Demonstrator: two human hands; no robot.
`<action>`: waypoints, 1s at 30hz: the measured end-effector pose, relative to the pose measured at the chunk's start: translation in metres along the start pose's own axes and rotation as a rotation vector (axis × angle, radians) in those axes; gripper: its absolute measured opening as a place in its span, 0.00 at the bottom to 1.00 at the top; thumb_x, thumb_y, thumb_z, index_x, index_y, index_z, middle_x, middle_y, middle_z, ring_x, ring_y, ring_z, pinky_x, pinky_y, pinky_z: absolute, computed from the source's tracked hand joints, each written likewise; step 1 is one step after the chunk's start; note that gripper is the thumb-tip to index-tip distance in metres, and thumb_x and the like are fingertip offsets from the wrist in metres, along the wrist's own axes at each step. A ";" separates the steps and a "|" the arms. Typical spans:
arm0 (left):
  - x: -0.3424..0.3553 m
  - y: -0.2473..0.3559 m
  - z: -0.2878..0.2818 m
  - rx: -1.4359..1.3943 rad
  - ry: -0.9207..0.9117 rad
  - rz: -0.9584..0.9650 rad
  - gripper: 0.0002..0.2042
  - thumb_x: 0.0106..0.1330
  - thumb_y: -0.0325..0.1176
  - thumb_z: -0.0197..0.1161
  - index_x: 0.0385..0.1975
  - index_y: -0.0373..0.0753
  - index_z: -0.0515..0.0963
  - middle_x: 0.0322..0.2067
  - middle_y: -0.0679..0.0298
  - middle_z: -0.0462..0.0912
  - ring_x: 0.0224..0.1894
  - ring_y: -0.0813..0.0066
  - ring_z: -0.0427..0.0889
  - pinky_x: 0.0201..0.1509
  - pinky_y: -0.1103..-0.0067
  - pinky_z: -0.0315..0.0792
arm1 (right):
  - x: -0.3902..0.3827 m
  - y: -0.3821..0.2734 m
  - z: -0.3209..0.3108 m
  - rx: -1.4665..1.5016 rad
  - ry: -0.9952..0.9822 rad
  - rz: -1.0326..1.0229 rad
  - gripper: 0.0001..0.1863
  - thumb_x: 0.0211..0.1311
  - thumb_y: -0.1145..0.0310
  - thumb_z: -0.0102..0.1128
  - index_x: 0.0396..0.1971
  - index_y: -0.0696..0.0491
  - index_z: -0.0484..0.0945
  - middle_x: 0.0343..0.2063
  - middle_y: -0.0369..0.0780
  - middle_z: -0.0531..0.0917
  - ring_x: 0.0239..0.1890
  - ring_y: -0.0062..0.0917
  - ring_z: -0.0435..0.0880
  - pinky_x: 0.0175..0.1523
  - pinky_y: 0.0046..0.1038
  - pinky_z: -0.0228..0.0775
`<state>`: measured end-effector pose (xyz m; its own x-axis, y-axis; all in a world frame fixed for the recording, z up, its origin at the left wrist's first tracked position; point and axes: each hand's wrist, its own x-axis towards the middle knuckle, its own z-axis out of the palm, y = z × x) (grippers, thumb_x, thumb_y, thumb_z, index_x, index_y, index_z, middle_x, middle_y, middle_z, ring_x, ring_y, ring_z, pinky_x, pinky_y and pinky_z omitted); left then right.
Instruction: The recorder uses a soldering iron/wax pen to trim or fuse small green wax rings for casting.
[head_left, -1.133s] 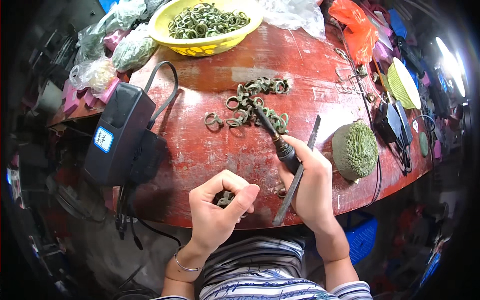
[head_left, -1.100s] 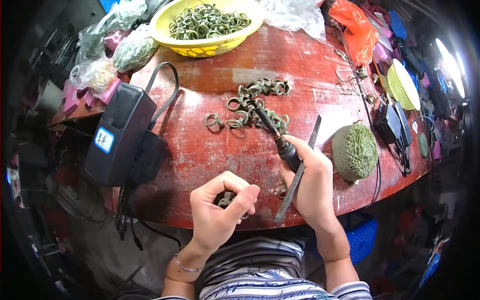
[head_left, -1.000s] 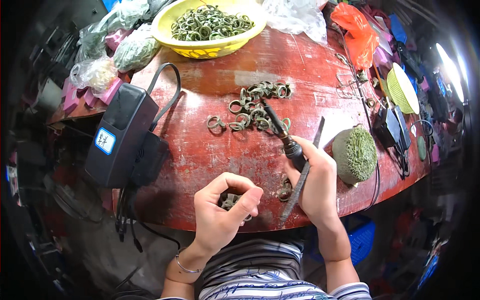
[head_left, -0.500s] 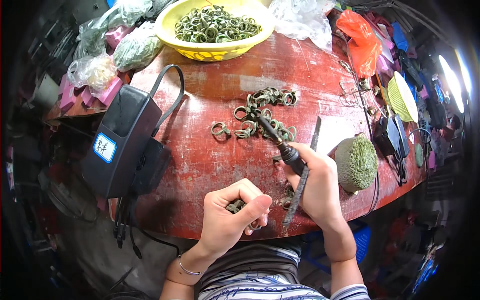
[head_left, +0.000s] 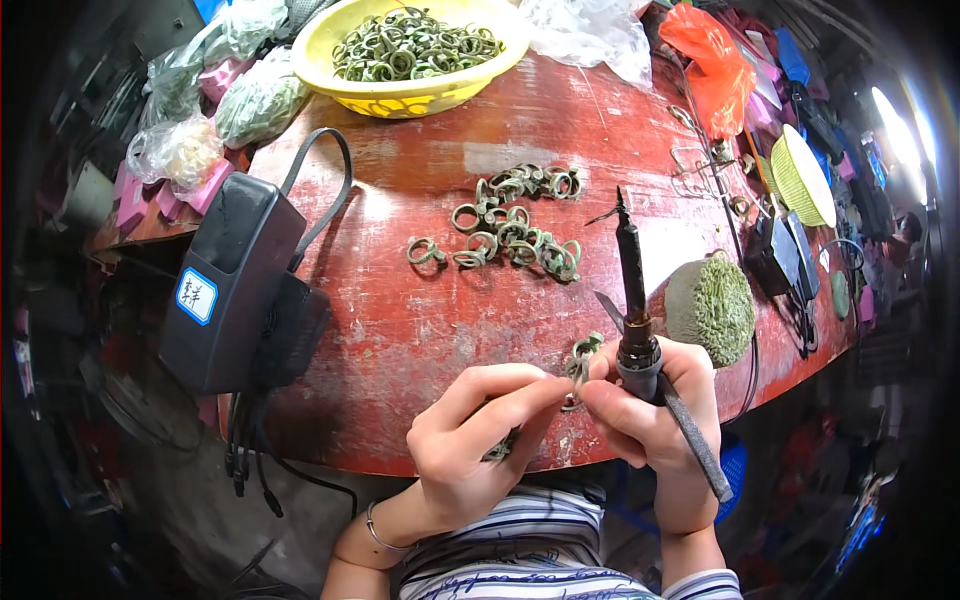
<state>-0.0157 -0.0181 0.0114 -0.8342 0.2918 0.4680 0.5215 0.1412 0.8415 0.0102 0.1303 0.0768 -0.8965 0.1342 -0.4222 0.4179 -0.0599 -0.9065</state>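
Observation:
A dark pen-shaped tool with a pointed metal tip, like a wax pen or soldering iron (head_left: 632, 265), stands nearly upright in my right hand (head_left: 660, 410). The same hand also holds a narrow grey file (head_left: 697, 440) crosswise. My left hand (head_left: 480, 430) has thumb and fingertips pinched at a small green ring (head_left: 582, 362), and the right fingertips meet it there. Another green piece (head_left: 500, 445) shows inside the curled left fingers. Beyond my hands lies a loose cluster of green rings (head_left: 515, 225) on the red table (head_left: 400, 340).
At the back stands a yellow basin (head_left: 420, 100) full of similar rings. A black box-shaped device (head_left: 235, 280) with a handle occupies the left. To the right are a round green-grey block (head_left: 712, 310), a black box (head_left: 780, 265) with cables, and a yellow-green basket (head_left: 803, 178).
My right hand has drawn back from the ring cluster, and the tool's tip now points up. The left hand has moved right, and both hands' fingertips have come together at a ring.

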 end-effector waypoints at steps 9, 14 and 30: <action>-0.008 0.013 0.001 -0.468 -0.079 -0.382 0.10 0.47 0.19 0.68 0.30 0.31 0.78 0.26 0.59 0.80 0.27 0.77 0.79 0.30 0.84 0.71 | -0.017 0.015 -0.009 0.181 -0.027 -0.128 0.09 0.54 0.79 0.58 0.35 0.64 0.75 0.16 0.36 0.75 0.12 0.10 0.67 0.14 0.13 0.53; -0.018 0.023 0.002 -0.631 -0.063 -0.461 0.09 0.48 0.20 0.68 0.30 0.31 0.78 0.27 0.59 0.80 0.28 0.79 0.78 0.31 0.84 0.71 | -0.033 0.028 -0.011 0.097 -0.021 -0.177 0.08 0.54 0.78 0.59 0.34 0.64 0.75 0.18 0.37 0.77 0.13 0.09 0.69 0.16 0.13 0.54; -0.041 0.062 0.002 -0.614 -0.099 -0.497 0.13 0.52 0.18 0.63 0.39 0.29 0.76 0.29 0.60 0.79 0.29 0.82 0.77 0.31 0.87 0.71 | -0.075 0.038 -0.008 0.278 0.019 -0.128 0.05 0.56 0.78 0.57 0.32 0.62 0.75 0.16 0.36 0.75 0.12 0.10 0.67 0.15 0.13 0.53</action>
<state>0.0510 -0.0193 0.0441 -0.9082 0.4184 -0.0036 -0.1238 -0.2607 0.9574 0.0948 0.1262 0.0744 -0.9353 0.1759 -0.3069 0.2434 -0.3096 -0.9192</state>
